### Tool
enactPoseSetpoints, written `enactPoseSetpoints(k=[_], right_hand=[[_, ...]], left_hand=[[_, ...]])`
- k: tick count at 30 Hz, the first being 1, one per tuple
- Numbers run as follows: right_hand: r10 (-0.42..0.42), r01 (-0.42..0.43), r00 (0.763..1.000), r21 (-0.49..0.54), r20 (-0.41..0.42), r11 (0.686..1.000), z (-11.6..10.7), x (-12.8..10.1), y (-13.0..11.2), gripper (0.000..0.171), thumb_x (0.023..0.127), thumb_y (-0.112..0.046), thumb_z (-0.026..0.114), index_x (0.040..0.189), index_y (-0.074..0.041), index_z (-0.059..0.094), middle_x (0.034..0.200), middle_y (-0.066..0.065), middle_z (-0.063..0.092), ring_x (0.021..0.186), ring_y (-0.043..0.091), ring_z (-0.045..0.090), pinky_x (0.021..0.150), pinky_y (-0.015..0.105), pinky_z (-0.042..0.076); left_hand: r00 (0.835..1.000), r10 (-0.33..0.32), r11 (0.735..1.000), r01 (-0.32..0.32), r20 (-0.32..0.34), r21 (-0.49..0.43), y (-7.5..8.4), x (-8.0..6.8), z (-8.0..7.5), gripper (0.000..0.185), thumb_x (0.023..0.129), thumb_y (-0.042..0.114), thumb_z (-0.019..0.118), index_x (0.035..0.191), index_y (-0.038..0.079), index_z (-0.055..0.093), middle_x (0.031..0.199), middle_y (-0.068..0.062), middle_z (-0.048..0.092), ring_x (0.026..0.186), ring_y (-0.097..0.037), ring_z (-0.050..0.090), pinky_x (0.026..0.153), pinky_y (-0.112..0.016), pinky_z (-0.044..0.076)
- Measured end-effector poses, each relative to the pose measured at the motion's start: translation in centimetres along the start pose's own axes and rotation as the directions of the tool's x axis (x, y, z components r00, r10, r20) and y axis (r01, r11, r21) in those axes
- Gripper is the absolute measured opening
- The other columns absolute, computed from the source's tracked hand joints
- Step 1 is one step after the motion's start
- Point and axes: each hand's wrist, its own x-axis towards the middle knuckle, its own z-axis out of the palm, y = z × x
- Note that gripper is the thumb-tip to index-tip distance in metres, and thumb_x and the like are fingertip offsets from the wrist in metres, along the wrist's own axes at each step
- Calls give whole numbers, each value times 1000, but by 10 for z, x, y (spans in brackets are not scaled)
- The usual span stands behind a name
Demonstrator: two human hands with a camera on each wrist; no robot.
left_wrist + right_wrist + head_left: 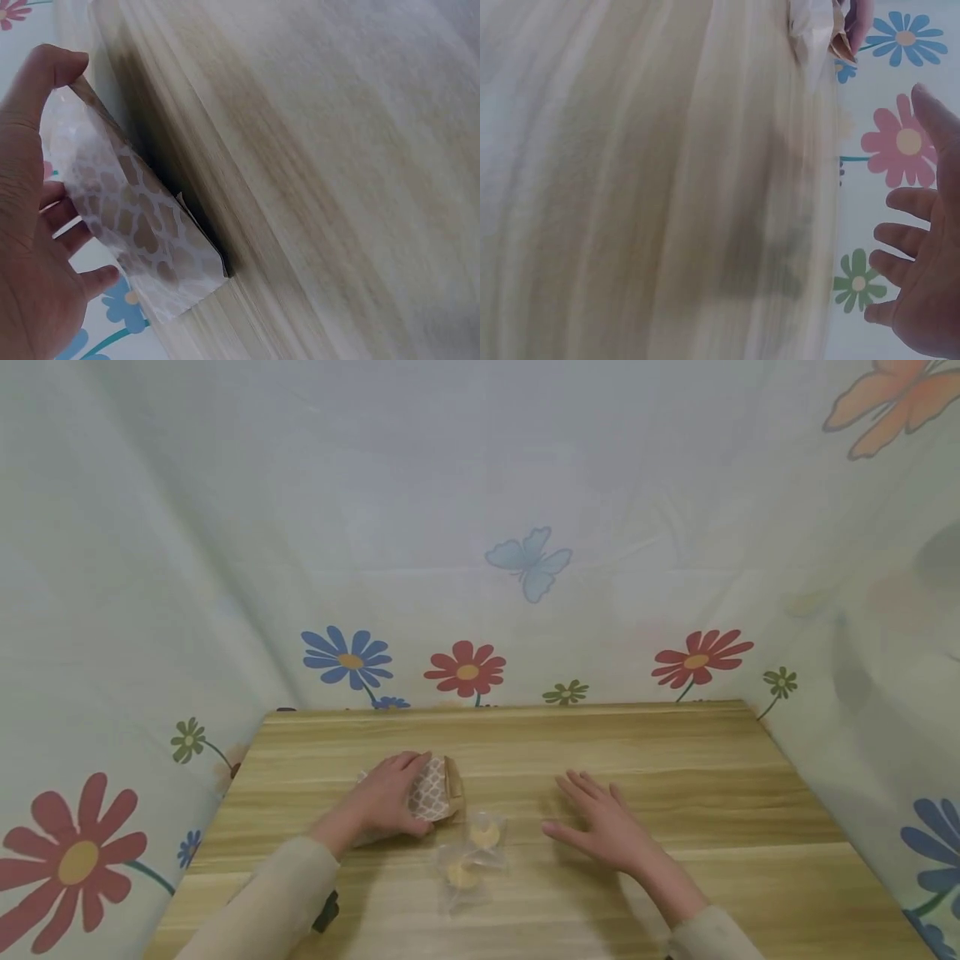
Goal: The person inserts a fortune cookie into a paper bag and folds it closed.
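Observation:
My left hand [390, 793] grips a small brown paper bag [438, 789] with a white lattice pattern, thumb on one side and fingers on the other. The left wrist view shows the bag [135, 225] standing on the table, held by that hand [30, 225]. Just right of and below the bag lie two clear wrapped round yellow biscuits [483, 835] [459, 874]. My right hand [603, 827] hovers flat over the wooden table with fingers spread, holding nothing. In the right wrist view that hand [919, 277] is spread out, and the bag [817, 30] shows at the top edge.
The wooden table [675, 777] is ringed by a pale cloth backdrop [525, 527] printed with flowers and butterflies, rising right at the far and side edges. A dark object [326, 912] peeks out under my left sleeve.

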Motion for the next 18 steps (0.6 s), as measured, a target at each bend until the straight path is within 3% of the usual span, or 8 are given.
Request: enactPoseSetpoints(k=[4,8,13,18], right_hand=[[-13,13,1000,70,3,997,0,11,-7,82,99,-58,70,160,-8,49,165,20,45,153,43,39,124,69,25],[-13,10,1000,203,14,979,0,23,-18,74,101,-53,70,158,-9,51,162,15,50,150,41,45,120,63,38],[-46,21,997,398,54,917,4,40,-27,63,105,-44,68,155,-9,56,155,13,58,143,36,55,118,55,44],[-66,13,994,507,87,862,13,59,-36,52,107,-34,68,149,-4,60,149,13,64,137,32,61,114,50,49]], left_hand=[[999,8,1000,-9,-34,-12,5,-1,-1,123,69,59,88,166,6,34,158,-14,47,145,-36,45,123,-57,36],[996,34,999,-37,-82,-32,8,0,2,123,68,58,89,165,6,36,157,-14,49,143,-36,47,122,-57,38],[987,81,997,-83,-138,-7,8,4,11,123,67,60,88,164,4,37,155,-15,51,141,-37,49,120,-55,41],[981,97,995,-95,-166,24,14,7,15,122,67,61,86,164,5,38,154,-16,51,140,-38,49,120,-55,41]])
